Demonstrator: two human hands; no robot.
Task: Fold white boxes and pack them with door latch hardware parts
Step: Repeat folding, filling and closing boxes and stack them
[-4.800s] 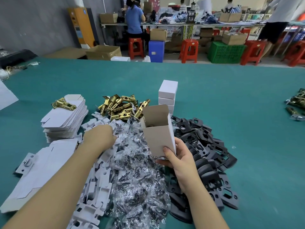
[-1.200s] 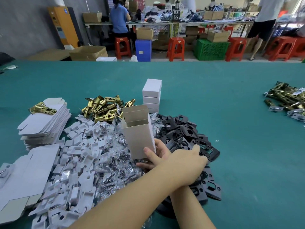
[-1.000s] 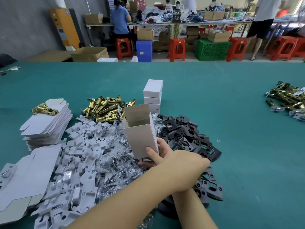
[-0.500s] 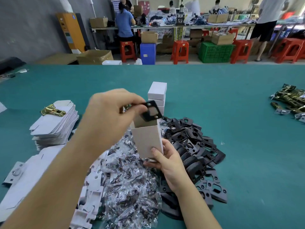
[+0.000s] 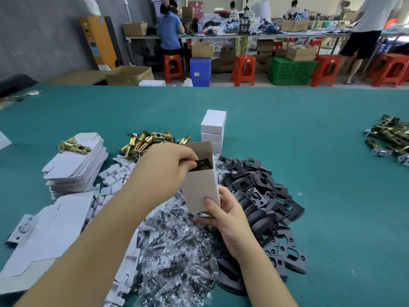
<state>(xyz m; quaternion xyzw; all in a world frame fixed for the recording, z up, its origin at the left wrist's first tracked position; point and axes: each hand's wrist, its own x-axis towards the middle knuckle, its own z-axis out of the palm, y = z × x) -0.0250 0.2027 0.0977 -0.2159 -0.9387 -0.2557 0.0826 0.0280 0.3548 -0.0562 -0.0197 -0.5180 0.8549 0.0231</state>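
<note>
At the green-topped packing table (image 5: 287,134), my right hand (image 5: 230,216) grips the lower end of an open-topped, upright folded white cardboard box (image 5: 202,187), thumb pressed flat on its near face. My left hand (image 5: 163,171) reaches across and pinches a flat black metal strike plate (image 5: 204,164) at the box's mouth, the plate partly inside the opening.

The box is held just above a heap of small clear plastic bags of dark screws (image 5: 174,247), with a pile of black metal plates (image 5: 261,196) spread to its right. Behind my left hand lies a cluster of brass-coloured door latch bolts (image 5: 143,140), and just beyond the box stands a short stack of closed white boxes (image 5: 213,129).

On the left, a stack of flat unfolded white box blanks (image 5: 77,165) carries a single brass latch (image 5: 73,147) on top; white plastic inserts (image 5: 112,173) are scattered beside it. A second pile of brass latches (image 5: 391,136) sits at the table's far right edge.
</note>
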